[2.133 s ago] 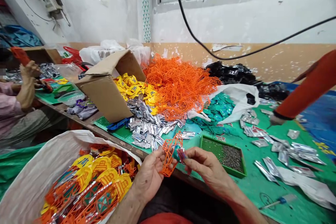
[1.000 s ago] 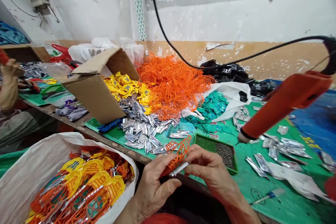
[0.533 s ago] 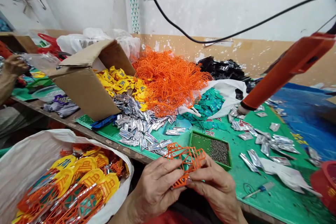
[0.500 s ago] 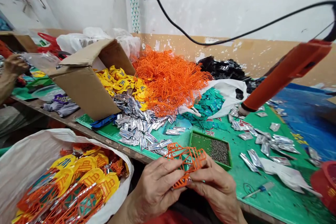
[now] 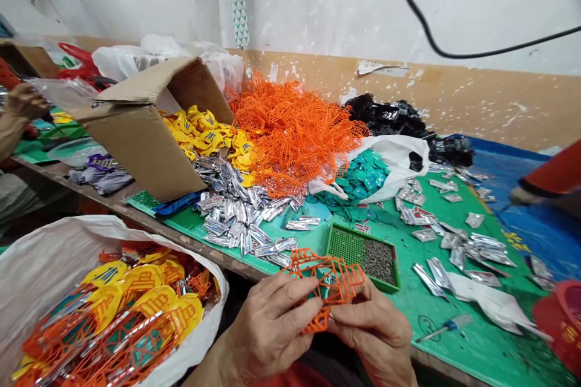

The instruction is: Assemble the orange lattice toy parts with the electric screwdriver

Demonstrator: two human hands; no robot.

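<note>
The orange tool (image 5: 560,172) has swung toward three o'clock. Left hand (image 5: 267,321) and right hand (image 5: 376,328) pinch a frame (image 5: 347,276), best evenly.

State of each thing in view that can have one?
left hand: closed on orange frame
right hand: closed on same frame
orange frame: held up between both hands
cardboard box: tilted, open, yellow parts spilling out
white sack: open, holding yellow-and-orange pieces
white bag: open, teal pieces showing
green tray: partly filled with dark bits
screwdriver: lying on green cover
orange tool: cut off at right edge; on or off unclear
</note>
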